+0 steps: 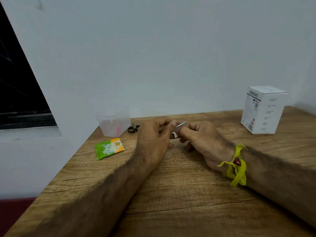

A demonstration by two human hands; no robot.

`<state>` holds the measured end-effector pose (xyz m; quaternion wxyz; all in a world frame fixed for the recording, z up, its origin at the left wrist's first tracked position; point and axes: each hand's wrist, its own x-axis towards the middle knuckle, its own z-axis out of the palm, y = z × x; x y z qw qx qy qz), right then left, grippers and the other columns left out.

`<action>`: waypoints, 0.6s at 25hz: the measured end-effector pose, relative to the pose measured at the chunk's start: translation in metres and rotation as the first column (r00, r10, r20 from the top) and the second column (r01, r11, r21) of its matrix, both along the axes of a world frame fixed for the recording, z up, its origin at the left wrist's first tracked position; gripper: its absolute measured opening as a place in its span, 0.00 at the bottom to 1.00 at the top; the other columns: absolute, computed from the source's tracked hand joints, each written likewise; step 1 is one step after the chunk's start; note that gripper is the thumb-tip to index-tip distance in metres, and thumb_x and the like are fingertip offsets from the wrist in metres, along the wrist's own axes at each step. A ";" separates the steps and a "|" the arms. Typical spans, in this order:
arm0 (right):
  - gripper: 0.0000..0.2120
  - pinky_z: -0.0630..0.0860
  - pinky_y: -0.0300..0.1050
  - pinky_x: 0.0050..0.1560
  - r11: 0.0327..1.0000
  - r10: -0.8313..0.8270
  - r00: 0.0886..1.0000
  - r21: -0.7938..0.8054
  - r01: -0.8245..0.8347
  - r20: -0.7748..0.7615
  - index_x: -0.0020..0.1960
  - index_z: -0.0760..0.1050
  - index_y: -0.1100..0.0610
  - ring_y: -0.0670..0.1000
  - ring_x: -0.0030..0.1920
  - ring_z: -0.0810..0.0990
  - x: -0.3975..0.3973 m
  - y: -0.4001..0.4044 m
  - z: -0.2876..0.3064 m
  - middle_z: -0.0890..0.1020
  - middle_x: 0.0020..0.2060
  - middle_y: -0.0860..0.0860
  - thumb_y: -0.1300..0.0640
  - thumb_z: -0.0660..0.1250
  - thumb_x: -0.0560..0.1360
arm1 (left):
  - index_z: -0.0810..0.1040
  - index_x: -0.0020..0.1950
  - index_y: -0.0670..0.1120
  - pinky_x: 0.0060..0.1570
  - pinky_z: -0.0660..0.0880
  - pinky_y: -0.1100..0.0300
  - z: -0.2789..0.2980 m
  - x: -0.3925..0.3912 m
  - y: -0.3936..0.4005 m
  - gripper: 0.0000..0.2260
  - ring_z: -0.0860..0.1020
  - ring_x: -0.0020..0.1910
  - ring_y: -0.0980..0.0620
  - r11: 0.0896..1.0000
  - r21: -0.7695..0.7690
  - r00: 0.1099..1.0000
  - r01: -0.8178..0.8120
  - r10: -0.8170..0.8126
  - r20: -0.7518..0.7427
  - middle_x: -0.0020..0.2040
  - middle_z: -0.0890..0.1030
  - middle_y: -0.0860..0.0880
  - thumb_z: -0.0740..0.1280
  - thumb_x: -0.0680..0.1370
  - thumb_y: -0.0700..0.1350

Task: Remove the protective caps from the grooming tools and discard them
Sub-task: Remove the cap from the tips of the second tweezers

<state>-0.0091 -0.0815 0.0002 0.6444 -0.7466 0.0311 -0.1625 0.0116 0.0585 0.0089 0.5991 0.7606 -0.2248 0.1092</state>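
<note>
A home room: wooden table [188, 194] against plain wall [171, 57]

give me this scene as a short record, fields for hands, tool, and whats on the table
left hand: left hand pinches the metal grooming tool from the left
right hand: right hand grips the same tool from the right; yellow wrist thread
tool cap: too small to tell
table: wooden table
far left: clear plastic container, small scissors beside it
near left: green and orange sachet, lying flat
far right: white box, upright
</note>
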 end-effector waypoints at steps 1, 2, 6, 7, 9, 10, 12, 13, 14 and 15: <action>0.09 0.68 0.45 0.34 0.999 -0.020 1.000 0.029 0.020 0.000 0.40 0.83 0.66 0.48 0.36 0.75 0.000 -0.001 0.001 0.81 0.33 0.53 0.60 0.71 0.74 | 0.84 0.58 0.48 0.38 0.83 0.59 -0.001 0.001 0.001 0.09 0.85 0.47 0.55 0.998 0.019 0.998 0.066 -0.066 0.001 0.48 0.87 0.52 0.68 0.80 0.40; 0.08 0.68 0.44 0.33 0.998 -0.036 0.999 0.052 0.036 -0.001 0.39 0.83 0.66 0.47 0.36 0.76 0.001 -0.002 0.002 0.81 0.32 0.52 0.62 0.71 0.73 | 0.83 0.61 0.49 0.43 0.82 0.60 -0.003 0.002 0.002 0.12 0.84 0.50 0.57 0.990 0.056 0.992 0.126 -0.127 0.007 0.52 0.86 0.54 0.68 0.80 0.38; 0.07 0.70 0.44 0.32 0.993 -0.081 0.997 0.082 0.080 0.016 0.40 0.83 0.66 0.48 0.36 0.76 0.003 -0.005 0.000 0.80 0.32 0.53 0.63 0.70 0.74 | 0.81 0.65 0.53 0.50 0.79 0.67 -0.003 0.003 0.003 0.18 0.83 0.50 0.59 0.978 0.182 0.988 0.099 -0.119 0.103 0.54 0.85 0.55 0.67 0.79 0.35; 0.07 0.70 0.45 0.33 0.994 -0.085 0.996 0.073 0.084 0.018 0.41 0.83 0.65 0.48 0.36 0.77 0.004 -0.005 -0.001 0.81 0.33 0.53 0.61 0.70 0.74 | 0.82 0.63 0.51 0.46 0.80 0.66 -0.003 0.005 0.003 0.16 0.84 0.46 0.57 0.988 0.142 0.993 0.067 -0.081 0.091 0.50 0.86 0.53 0.66 0.80 0.35; 0.08 0.72 0.44 0.32 0.992 -0.091 0.996 0.090 0.088 0.026 0.39 0.83 0.62 0.48 0.36 0.79 0.005 -0.005 -0.003 0.82 0.33 0.52 0.60 0.71 0.75 | 0.83 0.60 0.47 0.41 0.81 0.64 -0.004 0.008 0.003 0.13 0.85 0.41 0.53 0.998 0.051 1.000 0.022 -0.022 -0.001 0.44 0.87 0.48 0.65 0.81 0.35; 0.08 0.74 0.43 0.31 0.989 -0.099 0.994 0.115 0.094 0.040 0.38 0.82 0.60 0.47 0.36 0.80 0.006 -0.005 -0.003 0.82 0.32 0.50 0.59 0.72 0.76 | 0.83 0.59 0.46 0.40 0.82 0.63 -0.005 0.010 0.003 0.12 0.84 0.41 0.52 1.000 0.003 0.998 0.016 -0.016 -0.061 0.43 0.87 0.47 0.65 0.81 0.35; 0.09 0.76 0.41 0.31 0.982 -0.147 0.984 0.130 0.134 0.101 0.39 0.81 0.59 0.48 0.36 0.82 0.005 -0.007 -0.003 0.83 0.32 0.50 0.57 0.72 0.77 | 0.82 0.57 0.43 0.39 0.81 0.64 -0.007 0.012 0.004 0.09 0.84 0.40 0.54 0.996 -0.086 0.986 0.022 -0.036 -0.162 0.44 0.87 0.46 0.65 0.81 0.35; 0.08 0.76 0.39 0.31 0.982 -0.174 0.973 0.104 0.160 0.151 0.40 0.81 0.59 0.47 0.36 0.83 0.004 -0.009 -0.003 0.83 0.32 0.51 0.57 0.72 0.77 | 0.82 0.57 0.42 0.38 0.80 0.64 -0.008 0.013 0.004 0.08 0.84 0.41 0.54 0.992 -0.120 0.978 0.032 -0.055 -0.199 0.44 0.87 0.46 0.65 0.81 0.35; 0.08 0.77 0.38 0.32 0.981 -0.194 0.959 0.063 0.184 0.209 0.42 0.81 0.59 0.47 0.35 0.83 0.004 -0.011 -0.002 0.84 0.32 0.53 0.56 0.72 0.77 | 0.81 0.57 0.42 0.38 0.80 0.63 -0.008 0.013 0.004 0.07 0.84 0.42 0.54 0.988 -0.146 0.971 0.044 -0.077 -0.227 0.45 0.87 0.46 0.65 0.81 0.35; 0.07 0.78 0.38 0.32 0.978 -0.206 0.942 0.019 0.209 0.266 0.43 0.81 0.59 0.46 0.34 0.82 0.003 -0.013 -0.001 0.84 0.33 0.53 0.56 0.72 0.78 | 0.81 0.57 0.41 0.39 0.80 0.62 -0.008 0.014 0.005 0.07 0.85 0.43 0.52 0.984 -0.170 0.964 0.057 -0.099 -0.246 0.46 0.87 0.45 0.65 0.81 0.35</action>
